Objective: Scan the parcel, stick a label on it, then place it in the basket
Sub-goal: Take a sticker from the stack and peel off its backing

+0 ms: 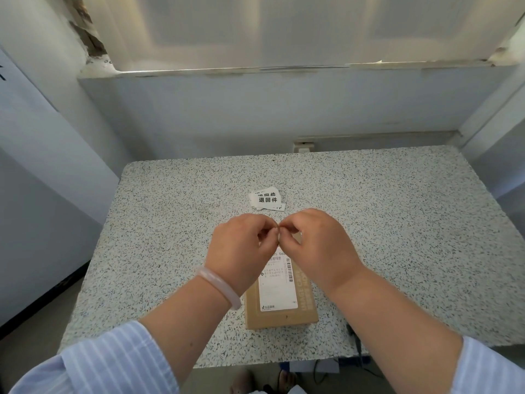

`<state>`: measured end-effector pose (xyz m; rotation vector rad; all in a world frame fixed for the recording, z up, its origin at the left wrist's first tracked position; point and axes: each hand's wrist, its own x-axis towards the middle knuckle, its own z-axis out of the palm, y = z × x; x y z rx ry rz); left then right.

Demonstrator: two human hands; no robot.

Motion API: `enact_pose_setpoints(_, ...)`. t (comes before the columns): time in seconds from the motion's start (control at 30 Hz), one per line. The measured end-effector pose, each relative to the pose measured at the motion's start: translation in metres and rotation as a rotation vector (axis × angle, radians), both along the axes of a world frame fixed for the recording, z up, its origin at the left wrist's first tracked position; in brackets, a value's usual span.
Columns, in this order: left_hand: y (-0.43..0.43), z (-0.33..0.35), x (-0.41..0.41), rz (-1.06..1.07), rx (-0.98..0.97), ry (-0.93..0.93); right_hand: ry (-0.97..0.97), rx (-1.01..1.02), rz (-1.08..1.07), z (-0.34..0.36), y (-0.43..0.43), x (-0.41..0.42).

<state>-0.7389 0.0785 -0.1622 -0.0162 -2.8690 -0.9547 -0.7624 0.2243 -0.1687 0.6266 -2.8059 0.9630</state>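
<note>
A brown cardboard parcel [279, 305] lies flat on the speckled table [397, 223], with a white shipping label and barcode on its top. My left hand [241, 248] and my right hand [315, 245] hover over the parcel's far end. Their fingertips are pinched together at one spot, on something small that I cannot make out. A small pile of white labels [266, 200] printed with black characters rests on the table just beyond my hands. No basket or scanner is in view.
A wall with a window ledge [255, 72] rises behind the table. A socket [304, 146] sits at the table's back edge. A dark cable [355, 339] hangs over the front edge at the right. Floor shows at the left.
</note>
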Motion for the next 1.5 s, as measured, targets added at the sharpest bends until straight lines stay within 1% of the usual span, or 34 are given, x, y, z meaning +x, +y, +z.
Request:
enact_pose_setpoints(0.17, 0.0, 0.001, -0.001, 0.004, 0.111, -0.092, -0.017, -0.022, -0.022, 0.0, 0.0, 0.001)
enact_pose_setpoints(0.23, 0.0, 0.001, -0.001, 0.029, 0.213, -0.144, -0.054, -0.061, -0.037, 0.001, 0.0, 0.001)
enact_pose_setpoints(0.3, 0.0, 0.0, -0.001, 0.076, 0.378, -0.207, -0.137, -0.123, -0.074, 0.003, 0.001, 0.001)
enact_pose_setpoints(0.37, -0.001, 0.0, -0.001, 0.129, 0.56, -0.272, -0.291, -0.199, -0.137, 0.002, 0.002, -0.001)
enact_pose_setpoints(0.47, -0.002, 0.0, -0.001, 0.176, 0.781, -0.323, -0.651, -0.383, -0.278, -0.005, 0.007, -0.006)
enact_pose_setpoints(0.53, -0.004, 0.0, -0.001, 0.198, 0.837, -0.35, -0.851, -0.537, -0.375, -0.007, 0.01, -0.009)
enact_pose_setpoints(0.6, -0.005, -0.002, -0.001, 0.214, 0.835, -0.361, -0.946, -0.701, -0.405, -0.005, 0.013, -0.01)
enact_pose_setpoints(0.83, -0.005, -0.008, 0.001, 0.223, 0.765, -0.337, -0.849, -0.787, -0.41, -0.004, 0.016, -0.008)
enact_pose_setpoints(0.97, -0.008, -0.011, 0.002, 0.263, 0.72, -0.334, -0.874, -0.897, -0.378, -0.001, 0.019, -0.007)
enact_pose_setpoints(1.13, -0.011, -0.015, -0.001, 0.325, 0.703, -0.351, -0.937, -0.958, -0.253, 0.004, 0.024, -0.003)
enact_pose_setpoints(1.23, -0.011, -0.015, -0.001, 0.348, 0.731, -0.337, -0.962, -0.954, -0.196, 0.005, 0.026, -0.002)
enact_pose_setpoints(1.37, -0.009, -0.012, 0.0, 0.376, 0.798, -0.314, -0.952, -0.945, -0.219, 0.004, 0.028, -0.002)
enact_pose_setpoints(1.5, -0.009, -0.013, -0.001, 0.366, 0.739, -0.317, -0.909, -0.93, -0.245, 0.005, 0.029, 0.0)
